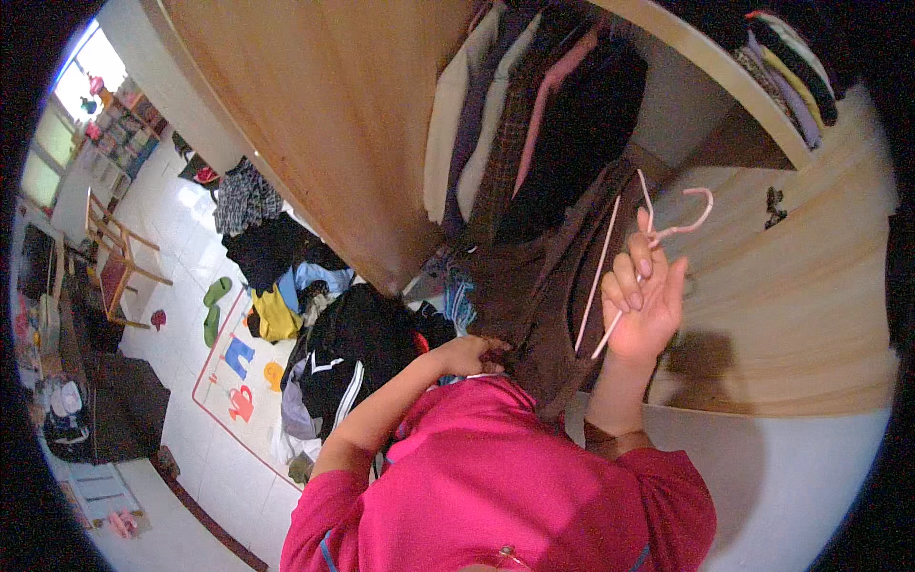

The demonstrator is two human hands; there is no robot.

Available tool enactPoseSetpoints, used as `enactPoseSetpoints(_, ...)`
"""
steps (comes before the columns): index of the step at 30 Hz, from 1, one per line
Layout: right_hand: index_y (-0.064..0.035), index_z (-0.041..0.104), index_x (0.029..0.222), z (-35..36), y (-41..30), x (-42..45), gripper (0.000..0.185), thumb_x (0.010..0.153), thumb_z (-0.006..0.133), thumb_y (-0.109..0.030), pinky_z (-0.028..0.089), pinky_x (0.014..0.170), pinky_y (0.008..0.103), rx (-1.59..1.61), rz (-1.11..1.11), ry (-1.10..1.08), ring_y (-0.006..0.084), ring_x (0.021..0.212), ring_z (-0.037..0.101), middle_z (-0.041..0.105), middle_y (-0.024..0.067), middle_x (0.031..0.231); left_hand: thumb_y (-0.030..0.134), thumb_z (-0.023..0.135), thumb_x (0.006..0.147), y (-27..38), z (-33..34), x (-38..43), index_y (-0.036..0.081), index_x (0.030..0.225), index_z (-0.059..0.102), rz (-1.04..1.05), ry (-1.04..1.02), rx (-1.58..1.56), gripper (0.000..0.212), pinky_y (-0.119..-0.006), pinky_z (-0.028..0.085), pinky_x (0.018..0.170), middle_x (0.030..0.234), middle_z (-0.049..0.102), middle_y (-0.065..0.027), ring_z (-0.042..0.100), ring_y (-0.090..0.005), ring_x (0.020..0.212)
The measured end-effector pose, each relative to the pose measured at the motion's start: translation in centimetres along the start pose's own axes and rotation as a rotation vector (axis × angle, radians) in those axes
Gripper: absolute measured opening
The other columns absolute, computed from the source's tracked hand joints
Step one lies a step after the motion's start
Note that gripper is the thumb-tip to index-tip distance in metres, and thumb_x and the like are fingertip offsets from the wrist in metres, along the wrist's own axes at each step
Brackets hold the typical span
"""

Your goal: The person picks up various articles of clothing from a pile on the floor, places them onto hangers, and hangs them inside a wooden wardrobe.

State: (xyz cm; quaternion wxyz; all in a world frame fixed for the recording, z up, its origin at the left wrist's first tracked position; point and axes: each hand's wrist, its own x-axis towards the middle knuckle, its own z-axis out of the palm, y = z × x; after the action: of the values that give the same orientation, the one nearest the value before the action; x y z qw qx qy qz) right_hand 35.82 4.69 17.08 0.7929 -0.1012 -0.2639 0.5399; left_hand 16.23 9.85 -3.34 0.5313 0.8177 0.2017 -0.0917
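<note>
Pinched in my right hand [643, 300] is a pale pink hanger [606, 268], its hook pointing to the right. The fingers wrap around one side of its frame. A dark brown garment [532, 286] spreads between the hanger and my body. My left hand [475, 355] grips a bunched dark part of it close to my chest, with the fingertips partly hidden in the cloth. Whether any of the garment is threaded on the hanger, I cannot tell.
A wardrobe with a wooden door [322, 129] stands before me, several hanging clothes [522, 107] inside. Folded clothes [793, 79] sit on an upper shelf. To the left, a clothes pile [336, 350] covers part of a printed mat [229, 390], near green slippers [212, 314] and a wooden chair [118, 275].
</note>
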Motion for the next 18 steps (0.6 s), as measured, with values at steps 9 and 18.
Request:
enactPoseSetpoints(9,-0.0108,0.047,0.12,-7.8,-0.3,9.0,0.031,0.095,0.039,-0.028,0.031,0.042,0.0187,-0.036,-0.159,0.171,0.0065,0.05,0.032,0.035,-0.0014,0.067,0.023,0.06,0.083,7.2,-5.2,0.8,0.006,0.127,0.043,0.366,0.294,-0.186,0.05,-0.033,0.04,0.092,0.117,0.054,-0.016,0.052,-0.0259,0.11)
enactPoseSetpoints(18,-0.0128,0.044,0.097,-14.4,-2.0,23.2,0.011,0.093,0.046,-0.023,0.026,0.039,0.02,-0.278,-0.136,0.331,0.0065,0.047,0.033,0.038,-0.0018,0.063,0.017,0.061,0.08,9.8,-8.5,4.7,0.01,0.136,0.03,0.313,0.455,-0.141,0.064,-0.035,0.045,0.085,0.128,0.045,-0.0146,0.057,-0.0258,0.098)
